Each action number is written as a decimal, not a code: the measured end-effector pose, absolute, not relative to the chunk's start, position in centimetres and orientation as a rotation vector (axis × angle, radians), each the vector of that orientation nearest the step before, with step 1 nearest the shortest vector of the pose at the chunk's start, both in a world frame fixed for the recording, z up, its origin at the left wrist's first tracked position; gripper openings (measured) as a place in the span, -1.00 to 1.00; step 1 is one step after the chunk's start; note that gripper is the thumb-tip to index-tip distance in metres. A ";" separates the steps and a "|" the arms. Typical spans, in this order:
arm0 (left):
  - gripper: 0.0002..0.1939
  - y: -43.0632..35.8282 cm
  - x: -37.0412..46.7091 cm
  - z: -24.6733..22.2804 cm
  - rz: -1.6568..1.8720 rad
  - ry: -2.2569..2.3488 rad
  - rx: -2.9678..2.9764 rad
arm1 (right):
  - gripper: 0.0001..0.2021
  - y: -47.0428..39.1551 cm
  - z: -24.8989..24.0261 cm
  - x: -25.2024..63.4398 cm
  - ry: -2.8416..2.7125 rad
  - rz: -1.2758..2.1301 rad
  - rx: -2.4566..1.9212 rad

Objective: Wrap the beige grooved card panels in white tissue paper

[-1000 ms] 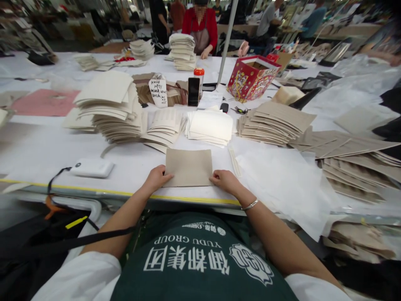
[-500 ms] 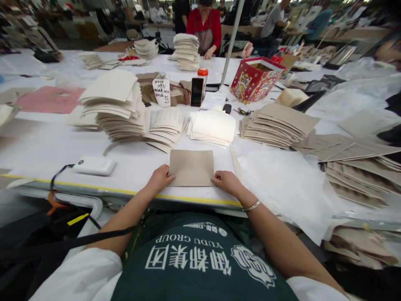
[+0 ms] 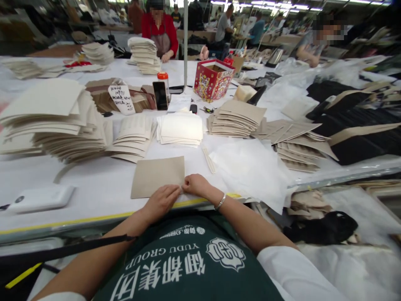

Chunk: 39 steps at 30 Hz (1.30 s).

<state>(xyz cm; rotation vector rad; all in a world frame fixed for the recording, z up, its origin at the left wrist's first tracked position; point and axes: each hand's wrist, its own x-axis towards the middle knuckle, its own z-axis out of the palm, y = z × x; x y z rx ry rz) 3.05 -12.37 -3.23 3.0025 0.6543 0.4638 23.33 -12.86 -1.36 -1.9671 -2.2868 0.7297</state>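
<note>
Keeping the sheet (image 3: 156, 173) flat on the table (image 3: 103, 186) should help neat work at its near right corner, which the right hand (image 3: 196, 184) pinches while the left hand (image 3: 162, 203) lies alongside, its grip impossible to tell.

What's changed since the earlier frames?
The left hand let go of the left edge of the beige panel and moved right, to its near right corner. The view swung right. The right hand stays by that corner; the white sheets look unchanged.
</note>
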 end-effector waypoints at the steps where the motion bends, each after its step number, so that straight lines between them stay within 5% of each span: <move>1: -0.65 -12.6 3.8 -3.5 0.431 0.611 2.987 | -0.80 -12.8 -1.4 23.4 -2.261 0.759 -1.961; 9: -0.70 -12.9 4.5 -3.4 0.357 0.590 3.015 | -0.77 -10.6 -2.0 25.3 -1.761 1.443 -1.734; 22: -0.82 -12.0 8.2 -3.5 0.528 0.923 2.856 | -0.84 -8.4 -1.3 26.0 -2.156 1.116 -1.734; 39: -0.90 -10.2 8.8 -3.2 0.151 0.945 2.761 | -0.78 -4.8 -0.6 27.1 -2.411 0.973 -1.650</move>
